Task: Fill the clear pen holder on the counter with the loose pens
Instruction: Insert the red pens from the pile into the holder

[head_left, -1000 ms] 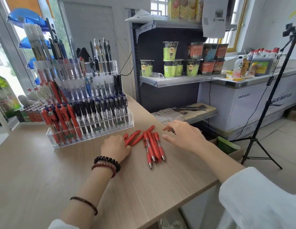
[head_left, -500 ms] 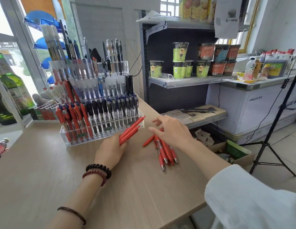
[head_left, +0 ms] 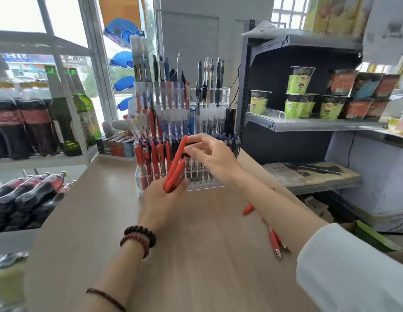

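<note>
The clear tiered pen holder [head_left: 208, 185] stands at the back of the wooden counter [head_left: 101, 221], packed with red, blue and black pens. In front of it my left hand [head_left: 162, 199] grips a bunch of red pens [head_left: 176, 171] that point up and away. My right hand [head_left: 210, 152] pinches the top of the tallest red pen in that bunch, just in front of the holder's lower rows. More loose red pens [head_left: 274, 240] lie on the counter under my right forearm, partly hidden by it.
Cola bottles [head_left: 27, 194] lie at the counter's left edge, with more bottles on a shelf [head_left: 38, 158] behind. A dark metal shelf unit [head_left: 308, 126] with cup noodles stands to the right. A box of lighters [head_left: 116, 147] sits left of the holder.
My left hand lifted the red pens off the counter and tilted them upright. My right hand left the loose pile and rose to pinch one pen in the bunch. The view swung left.
</note>
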